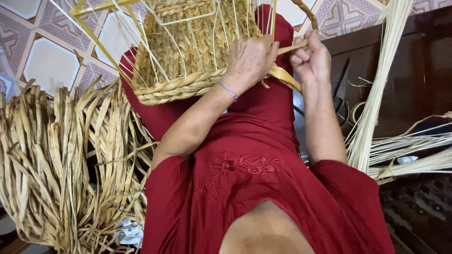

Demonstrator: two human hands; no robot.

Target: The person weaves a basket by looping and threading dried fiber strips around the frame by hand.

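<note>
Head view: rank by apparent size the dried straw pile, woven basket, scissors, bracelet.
1. Dried straw pile, fills the left side.
2. Woven basket, cropped at the top edge, so its full extent is unsure.
3. Scissors, partly hidden behind the right hand.
4. Bracelet on the left hand wrist.

left hand [252, 59] curled, knuckles up; right hand [310, 59] pinched shut

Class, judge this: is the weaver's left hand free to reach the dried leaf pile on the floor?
Probably not: the left hand grips the basket; the pile itself lies unobstructed.
</note>
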